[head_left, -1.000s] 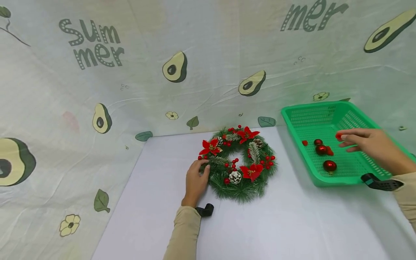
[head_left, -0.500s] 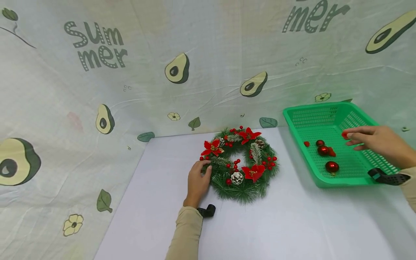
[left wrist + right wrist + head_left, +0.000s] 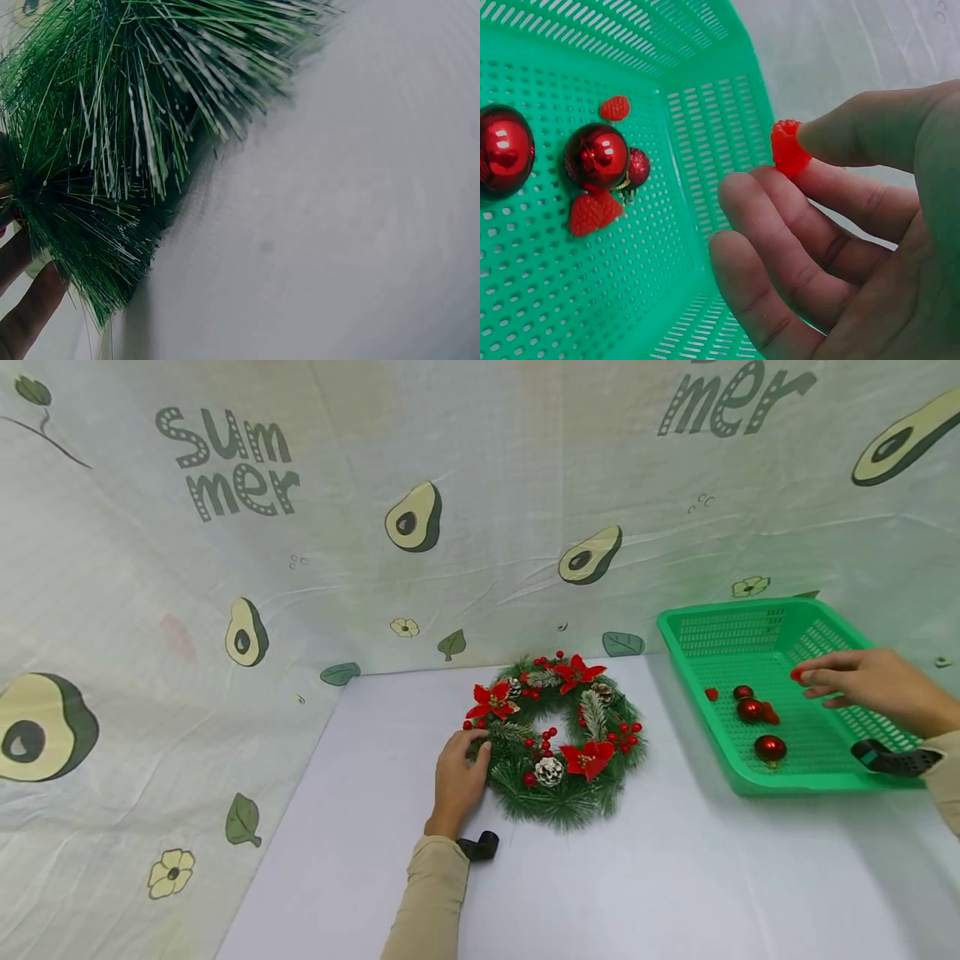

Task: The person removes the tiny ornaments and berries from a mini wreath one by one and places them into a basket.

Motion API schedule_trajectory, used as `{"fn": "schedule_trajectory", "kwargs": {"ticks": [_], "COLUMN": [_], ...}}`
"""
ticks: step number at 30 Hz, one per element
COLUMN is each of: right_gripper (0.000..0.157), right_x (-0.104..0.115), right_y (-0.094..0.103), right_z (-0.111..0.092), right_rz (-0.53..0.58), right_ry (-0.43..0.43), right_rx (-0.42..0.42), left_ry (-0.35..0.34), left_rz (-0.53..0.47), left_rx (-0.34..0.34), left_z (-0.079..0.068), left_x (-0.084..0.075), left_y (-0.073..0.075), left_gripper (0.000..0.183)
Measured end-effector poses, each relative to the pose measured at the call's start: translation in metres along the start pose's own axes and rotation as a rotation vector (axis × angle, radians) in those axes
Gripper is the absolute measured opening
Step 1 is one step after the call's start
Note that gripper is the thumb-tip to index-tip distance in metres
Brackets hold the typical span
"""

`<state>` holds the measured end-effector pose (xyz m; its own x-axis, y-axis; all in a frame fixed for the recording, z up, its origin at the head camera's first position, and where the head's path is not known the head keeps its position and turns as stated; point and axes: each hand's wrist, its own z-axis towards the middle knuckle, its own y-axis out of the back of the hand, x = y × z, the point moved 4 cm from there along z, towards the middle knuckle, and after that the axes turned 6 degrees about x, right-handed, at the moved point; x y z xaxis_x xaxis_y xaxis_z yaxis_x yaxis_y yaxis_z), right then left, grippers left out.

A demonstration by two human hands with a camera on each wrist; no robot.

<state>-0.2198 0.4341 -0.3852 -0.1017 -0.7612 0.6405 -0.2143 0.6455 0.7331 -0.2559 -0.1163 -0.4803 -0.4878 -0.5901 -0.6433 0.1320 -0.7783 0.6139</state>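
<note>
A green Christmas wreath (image 3: 558, 806) with red poinsettias, berries and pine cones lies on the white table. My left hand (image 3: 457, 781) holds its left edge, the thumb and fingers around the needles. Close up in the left wrist view, green needles (image 3: 150, 112) partly hide the fingers (image 3: 37, 304). Over the green basket (image 3: 780, 779), my right hand (image 3: 873, 685) pinches a red raspberry (image 3: 789, 146) between thumb and index finger. The other fingers of that hand are loosely bent beside the basket wall in the right wrist view.
Inside the basket lie several shiny red baubles (image 3: 600, 156) and loose raspberries (image 3: 615, 108), one bauble (image 3: 770, 747) nearer the front. A printed cloth (image 3: 487, 527) with avocados hangs behind the table (image 3: 600, 893). Each wrist wears a black camera (image 3: 480, 846).
My right hand has shifted slightly right over the basket, still pinching the raspberry. My left hand stays on the wreath. The head view has turned a little left.
</note>
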Motion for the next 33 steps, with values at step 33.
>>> {"fn": "schedule_trajectory", "kwargs": {"ticks": [33], "right_gripper": [0.056], "right_x": [-0.023], "right_y": [0.003], "right_z": [0.021], "right_rz": [0.036], "right_ry": [-0.034], "right_rx": [0.039], "left_ry": [-0.005], "left_rz": [-0.007], "left_rx": [0.005], "left_z": [0.0], "left_x": [-0.003], "left_y": [0.0], "left_gripper": [0.019]}}
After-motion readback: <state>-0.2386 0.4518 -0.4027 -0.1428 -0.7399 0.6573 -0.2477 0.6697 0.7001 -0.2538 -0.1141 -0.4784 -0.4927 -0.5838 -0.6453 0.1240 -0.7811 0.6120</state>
